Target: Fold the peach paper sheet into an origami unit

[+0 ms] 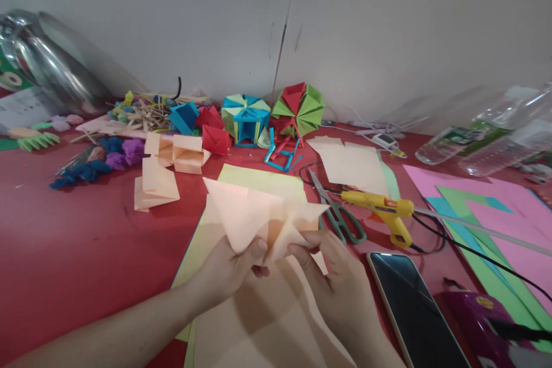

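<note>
A peach sheet of paper (pixel 252 213), folded into pointed flaps, is held up between my two hands. My left hand (pixel 237 267) pinches its lower left part, thumb on top. The fingers and thumb of my right hand (pixel 330 270) grip a flap on the lower right side. Under the hands lies a stack of peach and yellow paper (pixel 263 322). Green-handled scissors (pixel 340 215) rest just beyond my right hand, beside a yellow glue gun (pixel 383 207). Folded peach paper pieces (pixel 157 184) sit to the left.
Along the wall stand two paper umbrella-like models, one blue and yellow (pixel 245 118), one green and red (pixel 299 112). A phone (pixel 414 305), a purple device (pixel 478 316) and coloured sheets (pixel 495 213) lie right. Plastic bottles (pixel 457 141) lie behind; a metal jug (pixel 64 63) stands back left.
</note>
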The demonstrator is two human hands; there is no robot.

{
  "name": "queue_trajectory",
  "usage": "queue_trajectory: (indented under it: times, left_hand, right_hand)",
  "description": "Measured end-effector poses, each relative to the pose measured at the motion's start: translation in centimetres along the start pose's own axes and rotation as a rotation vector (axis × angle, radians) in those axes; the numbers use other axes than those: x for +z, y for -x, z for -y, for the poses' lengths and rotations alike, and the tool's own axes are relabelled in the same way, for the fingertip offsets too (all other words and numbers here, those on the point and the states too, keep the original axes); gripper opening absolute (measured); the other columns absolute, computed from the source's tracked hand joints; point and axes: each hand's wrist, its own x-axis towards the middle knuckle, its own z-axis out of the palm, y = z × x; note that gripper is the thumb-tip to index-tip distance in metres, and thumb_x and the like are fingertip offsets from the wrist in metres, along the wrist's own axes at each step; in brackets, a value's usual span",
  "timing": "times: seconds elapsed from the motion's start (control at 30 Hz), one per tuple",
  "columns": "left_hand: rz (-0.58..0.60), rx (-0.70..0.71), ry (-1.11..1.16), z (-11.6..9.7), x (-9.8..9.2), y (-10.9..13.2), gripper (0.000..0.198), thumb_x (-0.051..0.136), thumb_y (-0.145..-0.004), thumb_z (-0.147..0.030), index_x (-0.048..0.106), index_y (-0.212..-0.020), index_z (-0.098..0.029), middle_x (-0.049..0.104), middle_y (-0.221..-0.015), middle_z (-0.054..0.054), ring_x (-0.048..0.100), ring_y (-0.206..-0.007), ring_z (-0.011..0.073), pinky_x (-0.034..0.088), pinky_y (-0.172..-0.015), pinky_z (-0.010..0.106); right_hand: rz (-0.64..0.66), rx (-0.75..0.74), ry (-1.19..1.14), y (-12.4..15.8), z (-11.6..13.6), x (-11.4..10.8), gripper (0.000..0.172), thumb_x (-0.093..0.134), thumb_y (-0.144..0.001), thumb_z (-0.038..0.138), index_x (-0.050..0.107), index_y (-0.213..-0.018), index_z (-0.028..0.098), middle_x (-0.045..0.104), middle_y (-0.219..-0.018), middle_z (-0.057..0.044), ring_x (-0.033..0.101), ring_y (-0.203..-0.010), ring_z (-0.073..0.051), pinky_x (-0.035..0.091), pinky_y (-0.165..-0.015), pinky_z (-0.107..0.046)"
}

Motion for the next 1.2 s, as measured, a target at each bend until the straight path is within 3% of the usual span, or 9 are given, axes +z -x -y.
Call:
queue_trajectory:
  times: [0.17, 0.27, 0.47, 0.57, 0.7, 0.83, 0.97, 1.07, 1.2]
  left_hand:
    - [0.052, -0.071, -0.078, 0.2, -0.3, -0.1, 0.043, 0.047, -0.082, -0.053, 0.057, -0.071, -0.013, 0.060, -0.063, 0.003, 0.051, -0.045, 0.0091, 0.037, -0.039, 0.018]
    - [0.059, -0.095, -0.104, 0.6, -0.4, -0.2, 0.043, 0.048, -0.082, -0.053, 0.054, -0.066, -0.013, 0.056, -0.058, 0.001, 0.047, -0.042, 0.0073, 0.032, -0.036, 0.017]
    - [0.124, -0.037, -0.072, 0.8, -0.5, -0.1, 0.041, 0.047, -0.084, -0.049, 0.054, -0.063, -0.014, 0.054, -0.059, 0.000, 0.046, -0.046, 0.0066, 0.030, -0.038, 0.016]
    - [0.159, -0.077, -0.121, 0.4, -0.2, 0.3, 0.035, 0.050, -0.083, -0.043, 0.056, -0.064, -0.014, 0.051, -0.055, -0.003, 0.039, -0.041, 0.0051, 0.026, -0.036, 0.016]
    - [0.091, -0.116, -0.143, 0.0, 0.2, 0.6, 0.024, 0.058, -0.077, -0.033, 0.056, -0.062, -0.015, 0.048, -0.052, -0.005, 0.034, -0.039, 0.0047, 0.027, -0.038, 0.017]
    - [0.061, -0.113, -0.118, -0.3, 0.4, 0.4, 0.025, 0.056, -0.075, -0.034, 0.055, -0.059, -0.015, 0.051, -0.052, -0.004, 0.041, -0.043, 0.0070, 0.035, -0.043, 0.019]
    - [-0.004, -0.105, -0.091, -0.6, 0.7, 0.1, 0.030, 0.054, -0.074, -0.037, 0.054, -0.052, -0.016, 0.051, -0.049, -0.002, 0.049, -0.048, 0.0107, 0.042, -0.051, 0.022]
    - [-0.106, -0.086, -0.114, -0.5, 1.1, 0.2, 0.030, 0.054, -0.074, -0.036, 0.054, -0.051, -0.017, 0.049, -0.047, -0.002, 0.050, -0.049, 0.0117, 0.043, -0.052, 0.023]
    - [-0.123, -0.095, -0.119, 0.2, 1.2, 0.7, 0.026, 0.057, -0.073, -0.036, 0.057, -0.056, -0.018, 0.054, -0.052, -0.002, 0.052, -0.052, 0.0129, 0.044, -0.053, 0.023]
  right_hand:
    - [0.041, 0.273, -0.131, -0.4, 0.5, -0.2, 0.017, 0.051, -0.083, 0.034, 0.058, -0.076, 0.021, 0.061, -0.070, 0.000, 0.056, -0.067, -0.014, 0.043, -0.055, -0.021]
    - [0.045, 0.328, -0.157, -0.6, 0.6, -0.1, 0.018, 0.052, -0.082, 0.036, 0.057, -0.077, 0.019, 0.060, -0.070, 0.000, 0.055, -0.067, -0.014, 0.043, -0.059, -0.021]
    - [0.018, 0.332, -0.141, -0.7, 0.3, 0.0, 0.019, 0.051, -0.082, 0.036, 0.057, -0.078, 0.019, 0.061, -0.072, -0.001, 0.055, -0.067, -0.015, 0.042, -0.061, -0.024]
    - [0.007, 0.337, -0.135, -0.8, 0.3, 0.1, 0.020, 0.051, -0.081, 0.037, 0.057, -0.079, 0.018, 0.062, -0.071, -0.002, 0.055, -0.067, -0.016, 0.043, -0.061, -0.025]
    - [-0.008, 0.292, -0.118, -0.5, 0.2, 0.3, 0.020, 0.051, -0.082, 0.037, 0.057, -0.081, 0.018, 0.062, -0.073, -0.003, 0.056, -0.067, -0.017, 0.043, -0.058, -0.025]
    - [-0.108, 0.169, -0.113, 0.1, 0.1, 0.5, 0.013, 0.056, -0.082, 0.032, 0.059, -0.087, 0.020, 0.062, -0.078, -0.004, 0.057, -0.070, -0.017, 0.047, -0.062, -0.028]
    - [-0.258, 0.164, -0.388, 0.4, 0.2, 0.7, 0.047, 0.062, -0.079, 0.027, 0.045, -0.123, 0.024, 0.054, -0.116, -0.010, 0.058, -0.091, -0.019, 0.051, -0.075, -0.032]
    - [-0.134, 0.281, -0.639, 0.3, 0.7, 0.7, 0.053, 0.059, -0.081, 0.031, 0.039, -0.129, 0.024, 0.056, -0.118, -0.010, 0.060, -0.095, -0.019, 0.052, -0.078, -0.032]
    - [0.005, 0.352, -0.715, 0.2, 1.3, 0.4, 0.036, 0.056, -0.084, 0.035, 0.052, -0.116, 0.021, 0.066, -0.103, -0.008, 0.064, -0.089, -0.018, 0.051, -0.077, -0.027]
